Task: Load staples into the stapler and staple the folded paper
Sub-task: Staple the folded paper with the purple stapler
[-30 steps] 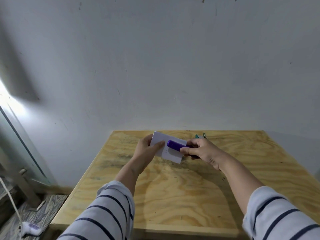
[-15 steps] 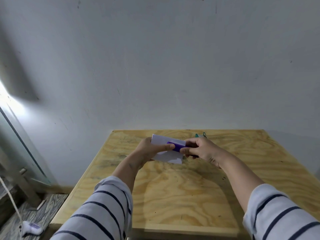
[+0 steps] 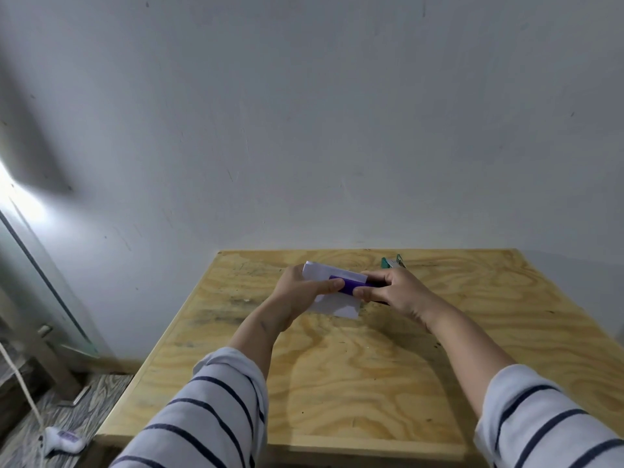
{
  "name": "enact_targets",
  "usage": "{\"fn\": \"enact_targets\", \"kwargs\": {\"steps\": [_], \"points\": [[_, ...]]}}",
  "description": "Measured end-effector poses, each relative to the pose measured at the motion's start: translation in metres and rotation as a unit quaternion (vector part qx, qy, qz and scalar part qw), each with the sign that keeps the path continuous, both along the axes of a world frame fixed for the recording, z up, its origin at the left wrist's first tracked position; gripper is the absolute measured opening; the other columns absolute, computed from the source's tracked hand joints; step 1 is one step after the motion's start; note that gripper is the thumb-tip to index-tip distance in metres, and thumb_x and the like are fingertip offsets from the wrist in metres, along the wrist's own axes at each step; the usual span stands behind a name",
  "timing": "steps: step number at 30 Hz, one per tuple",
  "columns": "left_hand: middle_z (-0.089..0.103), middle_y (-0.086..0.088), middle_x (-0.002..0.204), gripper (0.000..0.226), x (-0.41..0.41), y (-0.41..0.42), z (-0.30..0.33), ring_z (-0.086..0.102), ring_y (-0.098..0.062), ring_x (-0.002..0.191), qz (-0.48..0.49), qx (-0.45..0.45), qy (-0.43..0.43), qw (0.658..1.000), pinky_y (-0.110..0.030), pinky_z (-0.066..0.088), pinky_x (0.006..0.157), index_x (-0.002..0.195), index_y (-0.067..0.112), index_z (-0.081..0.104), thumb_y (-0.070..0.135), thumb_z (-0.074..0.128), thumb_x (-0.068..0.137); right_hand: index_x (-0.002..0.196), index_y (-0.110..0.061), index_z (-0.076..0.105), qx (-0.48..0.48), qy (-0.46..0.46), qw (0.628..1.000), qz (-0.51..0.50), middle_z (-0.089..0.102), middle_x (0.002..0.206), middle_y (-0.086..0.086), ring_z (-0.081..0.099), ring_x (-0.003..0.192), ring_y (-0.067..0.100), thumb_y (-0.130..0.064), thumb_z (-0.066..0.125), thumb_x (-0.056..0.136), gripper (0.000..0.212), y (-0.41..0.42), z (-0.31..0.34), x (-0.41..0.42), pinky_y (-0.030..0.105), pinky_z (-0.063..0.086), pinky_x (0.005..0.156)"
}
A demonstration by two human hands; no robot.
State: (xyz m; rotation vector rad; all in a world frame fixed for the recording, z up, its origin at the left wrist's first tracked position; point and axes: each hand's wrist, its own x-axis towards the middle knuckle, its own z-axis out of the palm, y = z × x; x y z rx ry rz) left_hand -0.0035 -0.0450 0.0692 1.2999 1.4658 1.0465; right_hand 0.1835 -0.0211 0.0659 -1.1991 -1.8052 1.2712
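Gripping from both sides, I note the left hand (image 3: 297,295) closed on the folded white paper sheet (image 3: 332,304), thumb lying across the small purple plastic stapler (image 3: 347,286). Right hand (image 3: 393,290) is clamped around the stapler's rear end, fingers curled under it. Stapler sits over the paper's upper edge; both are raised just above the pale plywood table (image 3: 371,366), toward its far side. Small green staple box (image 3: 392,262) lies near the far edge, just beyond the right hand. 2 striped sleeves (image 3: 216,410) fill the foreground.
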Motion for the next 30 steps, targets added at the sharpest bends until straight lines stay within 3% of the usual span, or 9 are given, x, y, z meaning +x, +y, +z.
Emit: {"fn": "enact_targets", "kwargs": {"steps": [3, 8, 11, 15, 17, 21, 25, 28, 30], "points": [[0.069, -0.011, 0.097, 0.033, 0.000, 0.001, 0.000, 0.063, -0.020, 0.080, -0.001, 0.002, -0.001, 1.000, -0.030, 0.051, 0.071, 0.096, 0.013, 0.064, 0.029, 0.080, 0.072, 0.114, -0.018, 0.068, -0.001, 0.000, 1.000, -0.016, 0.069, 0.090, -0.013, 0.063, 0.085, 0.001, -0.018, 0.070, 0.082, 0.032, 0.002, -0.001, 0.001, 0.011, 0.049, 0.072], [0.066, -0.002, 0.083, 0.026, 0.003, 0.004, 0.000, 0.061, -0.013, 0.070, -0.013, -0.008, 0.006, 1.000, -0.018, 0.047, 0.055, 0.089, 0.016, 0.062, 0.031, 0.077, 0.075, 0.114, -0.015, 0.068, -0.011, -0.014, 1.000, -0.024, 0.070, 0.090, -0.009, 0.064, 0.082, 0.005, -0.019, 0.069, 0.083, 0.031, 0.006, -0.007, 0.002, 0.014, 0.050, 0.075], [0.068, -0.006, 0.095, 0.038, 0.002, 0.008, -0.001, 0.064, -0.017, 0.080, -0.016, 0.009, 0.008, 1.000, -0.028, 0.055, 0.064, 0.106, 0.013, 0.064, 0.035, 0.075, 0.077, 0.109, -0.014, 0.069, 0.004, -0.034, 0.998, -0.049, 0.070, 0.090, 0.002, 0.063, 0.080, 0.013, -0.024, 0.068, 0.084, 0.027, 0.009, -0.008, 0.003, 0.023, 0.048, 0.079], [0.063, -0.008, 0.102, 0.031, 0.003, 0.011, 0.001, 0.063, -0.019, 0.086, -0.022, 0.031, 0.007, 0.999, -0.034, 0.059, 0.071, 0.117, 0.012, 0.054, 0.028, 0.060, 0.091, 0.098, -0.018, 0.065, 0.029, -0.065, 0.996, -0.057, 0.064, 0.084, 0.002, 0.059, 0.077, 0.017, -0.030, 0.066, 0.085, 0.017, 0.011, -0.003, 0.002, 0.025, 0.044, 0.069], [0.058, -0.004, 0.097, 0.028, 0.005, 0.016, 0.005, 0.059, -0.018, 0.082, 0.018, 0.050, 0.014, 0.999, -0.036, 0.058, 0.071, 0.122, 0.011, 0.048, 0.021, 0.052, 0.096, 0.109, -0.015, 0.062, 0.035, -0.043, 0.994, -0.089, 0.062, 0.088, -0.002, 0.056, 0.074, 0.010, -0.031, 0.065, 0.086, 0.029, 0.016, 0.000, 0.001, 0.021, 0.042, 0.064], [0.044, -0.006, 0.105, 0.036, 0.000, 0.022, 0.005, 0.056, -0.019, 0.081, 0.144, 0.088, -0.072, 0.983, -0.025, 0.054, 0.049, 0.126, 0.025, 0.035, 0.007, 0.043, 0.096, 0.120, -0.014, 0.057, 0.052, 0.001, 0.983, -0.177, 0.062, 0.096, 0.001, 0.057, 0.077, 0.015, -0.022, 0.062, 0.085, 0.036, 0.021, 0.005, 0.006, 0.023, 0.045, 0.061], [0.046, -0.010, 0.119, 0.027, -0.010, 0.032, -0.008, 0.053, -0.020, 0.087, 0.195, 0.095, -0.047, 0.975, -0.038, 0.054, 0.070, 0.113, 0.022, 0.045, 0.006, 0.033, 0.096, 0.117, -0.009, 0.060, 0.089, -0.031, 0.959, -0.266, 0.064, 0.096, 0.008, 0.056, 0.070, 0.015, -0.016, 0.067, 0.079, 0.038, 0.030, -0.006, 0.017, 0.022, 0.040, 0.051], [0.036, -0.009, 0.140, 0.040, -0.011, 0.039, -0.021, 0.045, -0.027, 0.113, 0.195, 0.069, -0.021, 0.978, -0.041, 0.044, 0.090, 0.136, 0.021, 0.035, 0.011, 0.031, 0.097, 0.120, -0.011, 0.059, 0.104, -0.079, 0.932, -0.338, 0.062, 0.109, 0.011, 0.060, 0.083, 0.022, -0.026, 0.071, 0.075, 0.049, 0.042, -0.022, 0.025, 0.022, 0.039, 0.050], [0.025, -0.007, 0.148, 0.050, -0.010, 0.044, -0.030, 0.037, -0.028, 0.125, 0.184, 0.050, 0.007, 0.982, -0.034, 0.035, 0.091, 0.147, 0.018, 0.021, 0.014, 0.031, 0.099, 0.121, -0.010, 0.058, 0.110, -0.110, 0.917, -0.368, 0.062, 0.111, 0.012, 0.061, 0.087, 0.025, -0.029, 0.071, 0.076, 0.051, 0.050, -0.031, 0.030, 0.020, 0.036, 0.048]]}}
